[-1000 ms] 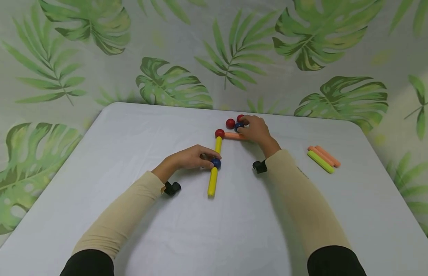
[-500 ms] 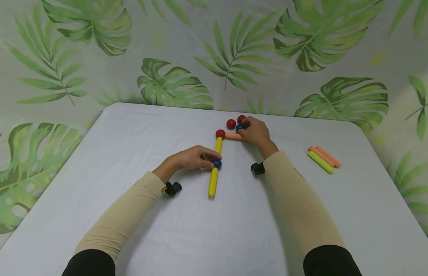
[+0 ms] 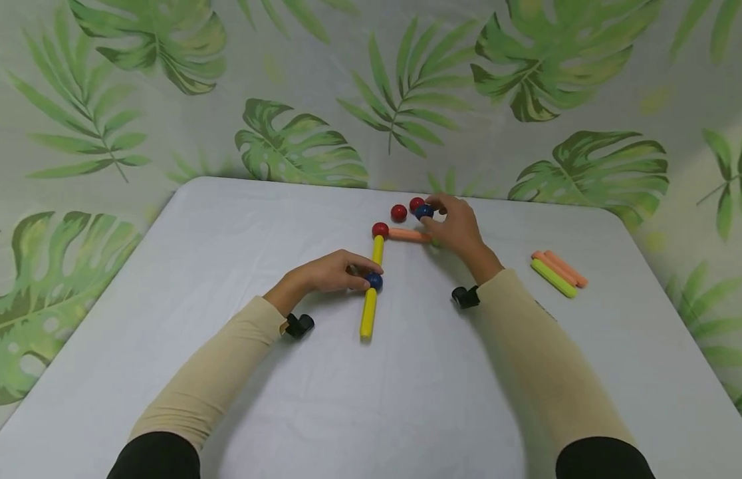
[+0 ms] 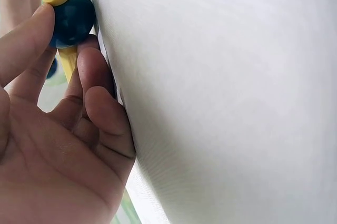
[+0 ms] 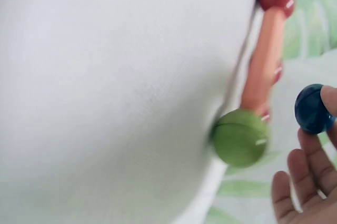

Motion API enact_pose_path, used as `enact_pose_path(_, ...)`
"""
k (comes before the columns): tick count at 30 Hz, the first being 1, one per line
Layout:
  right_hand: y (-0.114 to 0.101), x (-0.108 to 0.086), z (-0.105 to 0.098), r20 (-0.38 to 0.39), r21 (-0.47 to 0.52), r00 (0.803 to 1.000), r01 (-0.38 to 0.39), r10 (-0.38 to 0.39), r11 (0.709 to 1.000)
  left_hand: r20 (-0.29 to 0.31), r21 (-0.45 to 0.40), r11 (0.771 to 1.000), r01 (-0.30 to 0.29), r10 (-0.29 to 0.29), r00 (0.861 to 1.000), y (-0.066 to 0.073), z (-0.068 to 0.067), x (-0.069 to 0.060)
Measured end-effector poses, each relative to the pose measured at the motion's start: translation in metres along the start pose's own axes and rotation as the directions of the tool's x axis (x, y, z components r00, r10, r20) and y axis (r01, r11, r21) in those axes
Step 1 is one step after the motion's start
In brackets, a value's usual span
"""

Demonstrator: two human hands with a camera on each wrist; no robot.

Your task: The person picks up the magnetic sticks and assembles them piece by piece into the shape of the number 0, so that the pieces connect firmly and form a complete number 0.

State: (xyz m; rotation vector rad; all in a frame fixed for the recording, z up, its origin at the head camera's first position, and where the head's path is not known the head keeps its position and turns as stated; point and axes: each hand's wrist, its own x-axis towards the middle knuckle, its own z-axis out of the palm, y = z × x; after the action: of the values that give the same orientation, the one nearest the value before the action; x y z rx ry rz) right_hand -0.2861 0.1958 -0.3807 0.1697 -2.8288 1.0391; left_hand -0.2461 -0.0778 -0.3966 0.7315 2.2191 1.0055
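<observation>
Left hand (image 3: pixel 331 272) pinches blue ball (image 3: pixel 376 282) — right hand (image 3: pixel 459 225), another ball (image 3: pixel 424 212) near table's far edge (image 3: pixel 287 187).

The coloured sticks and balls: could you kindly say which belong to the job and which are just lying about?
Job, apparently: blue ball in left hand; other blue ball in right hand; two yellow sticks; attached red ball; attached orange stick; green ball.

Lying about: two red balls; two orange sticks; lime stick.

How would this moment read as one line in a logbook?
left hand grips blue ball between yellow sticks | right hand pinches other blue ball | green ball at end of orange stick | loose sticks at right
</observation>
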Motion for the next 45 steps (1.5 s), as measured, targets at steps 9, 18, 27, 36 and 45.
enact_pose_path(9, -0.031, -0.069, -0.016, 0.158, 0.056, 0.973, 0.159, -0.166, 0.986, 0.001, -0.014, 1.0, 0.001, -0.001, 1.0, 0.002, -0.003, -0.001)
enact_pose_path(18, -0.039, -0.133, -0.003, 0.395, 0.146, 0.858, 0.295, -0.329, 0.944, -0.013, 0.014, 1.0, -0.007, 0.007, 1.0, 0.002, -0.002, -0.002)
enact_pose_path(27, -0.05, -0.162, 0.017, 0.481, 0.197, 0.793, 0.318, -0.374, 0.928, -0.042, 0.024, 1.0, 0.003, -0.002, 0.999, 0.003, 0.0, -0.001)
enact_pose_path(36, -0.053, -0.171, 0.026, 0.526, 0.185, 0.792, 0.249, -0.31, 0.951, -0.036, -0.001, 1.0, 0.014, -0.014, 0.999, 0.004, 0.0, 0.0)
enact_pose_path(45, -0.063, -0.174, 0.033, 0.486, 0.246, 0.792, 0.281, -0.369, 0.928, -0.037, 0.002, 1.0, 0.003, -0.003, 0.999, 0.004, 0.0, 0.001)
